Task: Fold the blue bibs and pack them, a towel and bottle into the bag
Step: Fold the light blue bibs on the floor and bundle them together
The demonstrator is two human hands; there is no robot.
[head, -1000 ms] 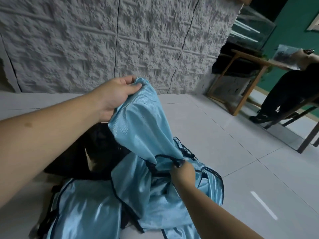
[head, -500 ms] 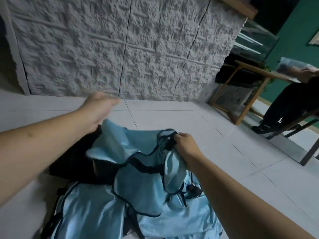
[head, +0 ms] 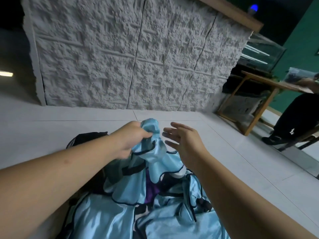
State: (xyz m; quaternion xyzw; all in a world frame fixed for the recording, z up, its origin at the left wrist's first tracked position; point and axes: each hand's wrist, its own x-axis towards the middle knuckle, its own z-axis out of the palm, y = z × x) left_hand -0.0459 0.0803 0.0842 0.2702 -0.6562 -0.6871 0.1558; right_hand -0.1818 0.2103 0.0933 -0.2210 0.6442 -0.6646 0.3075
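A heap of shiny light-blue bibs (head: pixel 107 216) with dark trim lies on the white tiled floor in front of me. My left hand (head: pixel 131 138) grips a bunched part of one blue bib (head: pixel 151 128) and holds it up above the heap. Just to the right of that bunch, my right hand (head: pixel 184 140) is open with its fingers spread, holding nothing. A black bag (head: pixel 82 140) lies behind my left forearm, mostly hidden. Something purple (head: pixel 151 188) shows between the bibs. No bottle is visible.
A rough grey stone-textured wall (head: pixel 134 54) stands close behind the heap. At the right stand a wooden table (head: pixel 259 94) and a person in dark clothes (head: pixel 293 118) on a chair. White tiled floor (head: pixel 241 161) extends to the right.
My right hand has let go of the bib's dark-trimmed edge and opened. My left hand, open half a second ago, now grips a bunch of the bib. The camera has tilted up.
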